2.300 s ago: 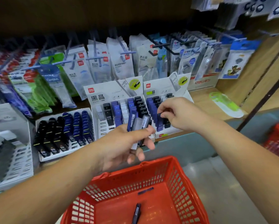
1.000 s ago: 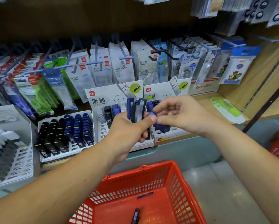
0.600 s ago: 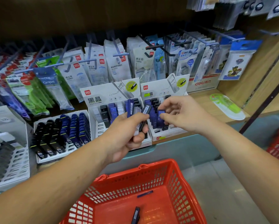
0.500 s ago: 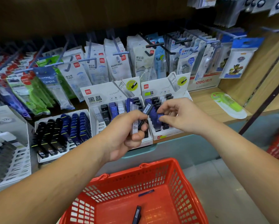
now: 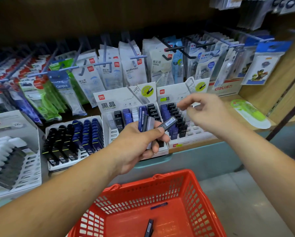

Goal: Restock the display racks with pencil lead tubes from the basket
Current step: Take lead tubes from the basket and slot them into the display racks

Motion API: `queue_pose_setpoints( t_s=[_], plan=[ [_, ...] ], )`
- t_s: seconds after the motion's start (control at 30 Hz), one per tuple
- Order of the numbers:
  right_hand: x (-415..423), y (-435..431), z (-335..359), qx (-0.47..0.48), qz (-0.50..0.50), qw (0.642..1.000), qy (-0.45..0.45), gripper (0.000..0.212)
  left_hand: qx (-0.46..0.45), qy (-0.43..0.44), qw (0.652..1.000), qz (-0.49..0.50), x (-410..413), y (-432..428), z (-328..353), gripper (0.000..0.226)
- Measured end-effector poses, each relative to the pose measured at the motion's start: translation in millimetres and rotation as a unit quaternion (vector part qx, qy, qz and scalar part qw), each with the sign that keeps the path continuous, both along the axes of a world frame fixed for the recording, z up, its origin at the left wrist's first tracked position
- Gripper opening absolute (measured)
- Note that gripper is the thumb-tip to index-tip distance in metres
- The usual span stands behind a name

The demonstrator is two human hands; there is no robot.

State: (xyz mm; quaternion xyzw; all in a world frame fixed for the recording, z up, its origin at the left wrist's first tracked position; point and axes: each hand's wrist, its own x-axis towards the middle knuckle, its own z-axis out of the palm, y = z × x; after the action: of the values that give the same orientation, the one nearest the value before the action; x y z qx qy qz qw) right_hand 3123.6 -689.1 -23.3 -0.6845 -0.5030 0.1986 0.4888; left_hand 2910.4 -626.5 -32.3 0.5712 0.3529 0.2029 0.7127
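The left hand (image 5: 138,146) is gripping a bunch of tubes (image 5: 145,119) in front of the middle rack (image 5: 126,98), with the thumb pressing across them. One dark tube (image 5: 169,123) is slanting out of the bunch to the right, its labelled end pointing toward the right rack (image 5: 182,93). The right hand (image 5: 206,117) is hovering over that rack's front rows. Its fingers are loosely curled, its thumb and forefinger are apart, and it is holding nothing; it is blurred. Only a narrow gap is separating the two hands, and the slanting tube's tip is reaching into it.

The right rack is showing bare white slots along its front and right side, while blue and black caps are filling its left columns. The middle rack is standing just beside it. The left rack (image 5: 71,142) is standing full of black and blue tubes. The wooden shelf (image 5: 228,106) is running bare to the right of the racks as far as a green pack (image 5: 251,113). Glossy packs (image 5: 133,65) are hanging on pegs and crowding the space behind the racks.

The tubes are flat, rectangular and shiny. Below the shelf edge, the basket (image 5: 182,183), a red plastic lattice with rectangular holes, is standing open. A loose tube (image 5: 149,228) is lying on its bottom and a blue tube (image 5: 158,205) near its far wall.
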Motion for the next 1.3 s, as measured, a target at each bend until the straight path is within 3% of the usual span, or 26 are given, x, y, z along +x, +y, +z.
queue_pose_setpoints(
  t_s=[0.07, 0.2, 0.37, 0.5, 0.6, 0.73, 0.83, 0.97, 1.07, 1.3],
  plan=[
    [0, -4, 12, -0.018, 0.056, 0.994, 0.091, 0.017, 0.028, 0.008, 1.000, 0.003, 2, 0, 0, 0.016],
    [-4, -6, 12, -0.064, 0.142, 0.987, 0.042, 0.005, 0.052, 0.003, 0.998, 0.019, 11, -1, 4, 0.015],
    [14, -10, 14, -0.101, 0.178, 0.977, 0.063, 0.015, 0.043, -0.041, 0.995, 0.077, 29, 1, 13, 0.014],
    [24, -13, 11, -0.090, 0.152, 0.979, 0.098, 0.004, 0.058, -0.028, 0.995, 0.072, 51, 5, 22, 0.007],
    [32, -13, 9, -0.065, 0.118, 0.984, 0.118, 0.011, 0.097, 0.017, 0.995, 0.019, 71, 10, 33, 0.004],
    [52, -8, -1, -0.014, 0.013, 0.987, 0.162, 0.008, 0.155, 0.089, 0.983, 0.036, 96, 23, 46, 0.011],
    [65, -2, -18, 0.004, -0.077, 0.981, 0.180, 0.016, 0.106, 0.103, 0.988, 0.044, 103, 28, 43, 0.022],
    [66, 6, -33, 0.029, -0.094, 0.962, 0.253, 0.027, 0.015, 0.090, 0.996, 0.007, 107, 25, 25, 0.008],
    [69, 10, -37, 0.046, -0.096, 0.965, 0.239, 0.035, 0.005, 0.055, 0.998, -0.028, 105, 26, 21, 0.005],
    [79, 26, -51, 0.037, -0.119, 0.975, 0.184, 0.014, 0.080, 0.061, 0.995, -0.015, 97, 29, 25, 0.025]
  ],
)
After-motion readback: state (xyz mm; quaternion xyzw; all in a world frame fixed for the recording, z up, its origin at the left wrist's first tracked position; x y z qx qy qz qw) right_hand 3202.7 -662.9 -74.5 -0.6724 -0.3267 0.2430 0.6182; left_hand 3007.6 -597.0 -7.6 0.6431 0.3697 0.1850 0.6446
